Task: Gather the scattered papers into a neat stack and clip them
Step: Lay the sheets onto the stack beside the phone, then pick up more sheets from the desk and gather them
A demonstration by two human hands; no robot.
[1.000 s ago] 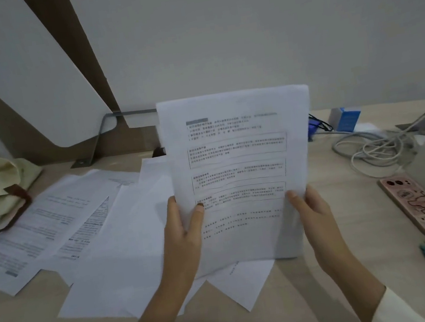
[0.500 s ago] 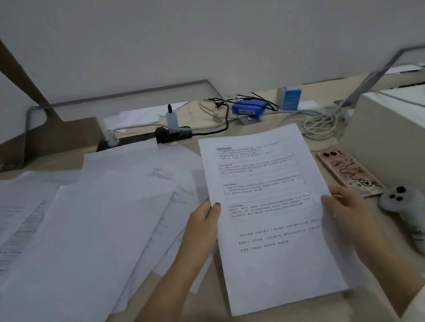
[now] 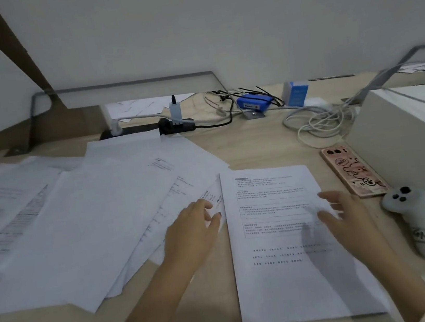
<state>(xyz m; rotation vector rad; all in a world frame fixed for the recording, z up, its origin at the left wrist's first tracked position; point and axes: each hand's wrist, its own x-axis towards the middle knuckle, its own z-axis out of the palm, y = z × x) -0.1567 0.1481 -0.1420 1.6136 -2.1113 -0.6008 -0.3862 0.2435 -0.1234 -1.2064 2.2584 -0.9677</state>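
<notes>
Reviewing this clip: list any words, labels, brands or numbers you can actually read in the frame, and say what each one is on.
"Hello", faint and not certain: in a speech bubble on the pink phone case.
Printed sheet between the left hand and right hand: lines and boxed paragraphs, too blurred to read.
Scattered papers: print too small and blurred.
Blue box: no legible label.
White controller: dark marking, unreadable.

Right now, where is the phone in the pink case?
In the head view the phone lies flat on the desk at right, between the printed sheet and the grey box, just behind the white controller.
</notes>
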